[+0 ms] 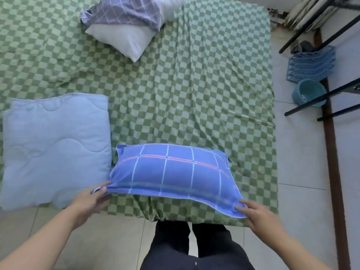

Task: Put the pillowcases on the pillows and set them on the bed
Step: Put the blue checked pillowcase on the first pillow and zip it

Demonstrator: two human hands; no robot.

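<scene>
Two hands grip the blue checked pillow (pixel 173 170) at the near edge of the bed (pixel 194 94): the left hand (pixel 91 201) pinches its near left corner, the right hand (pixel 257 213) pinches the near right corner. Dressed in its case, the pillow lies on the green checked sheet, just beside a folded pale blue quilt (pixel 56 149). Far across the bed, a white pillow (pixel 124 38) sits half under a grey checked pillowcase (pixel 126 12).
</scene>
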